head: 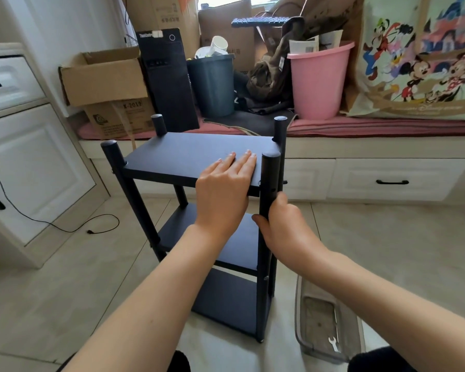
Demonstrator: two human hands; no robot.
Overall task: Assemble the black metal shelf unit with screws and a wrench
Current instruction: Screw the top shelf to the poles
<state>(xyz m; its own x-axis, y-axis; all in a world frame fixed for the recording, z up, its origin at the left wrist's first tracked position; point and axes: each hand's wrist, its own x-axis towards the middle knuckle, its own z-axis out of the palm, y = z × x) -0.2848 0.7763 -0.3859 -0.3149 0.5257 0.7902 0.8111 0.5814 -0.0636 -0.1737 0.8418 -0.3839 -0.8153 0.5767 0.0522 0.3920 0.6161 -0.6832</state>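
Note:
The black metal shelf unit stands upright on the tiled floor, with three boards between four round posts. My left hand lies flat on the top board near its front right corner, fingers straight. My right hand grips the near right post just below the top board. A small screw head shows on that post above my thumb. A silver wrench lies in a clear plastic tray on the floor at the lower right.
Behind the shelf runs a window bench with drawers, loaded with cardboard boxes, a black computer tower, a dark bin and a pink bucket. White cabinets stand left; a black cable trails on the floor.

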